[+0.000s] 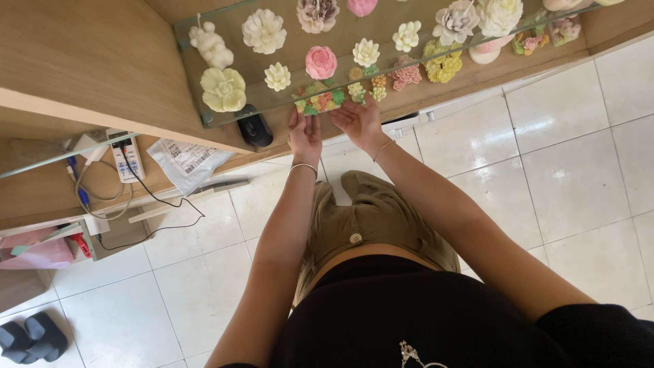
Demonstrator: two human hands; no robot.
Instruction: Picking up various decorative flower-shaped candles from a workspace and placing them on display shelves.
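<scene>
Both hands reach up to the front edge of a glass shelf (204, 82) set in a wooden cabinet. My left hand (304, 136) and my right hand (359, 119) hold between them a small multicoloured flower candle cluster (319, 100) in green, orange and yellow, at the glass edge. Each wrist wears a thin bracelet. Just behind stand a pink rose candle (321, 62), a white flower candle (277, 76) and a large pale yellow rose candle (223, 89).
Several more flower candles fill the glass shelf, including a white bear-shaped one (210, 45). A black object (255, 128) lies under the glass. A lower wooden shelf holds a white device with cables (127, 155) and a grey mailing bag (187, 161). Dark slippers (30, 337) sit on the white tiled floor.
</scene>
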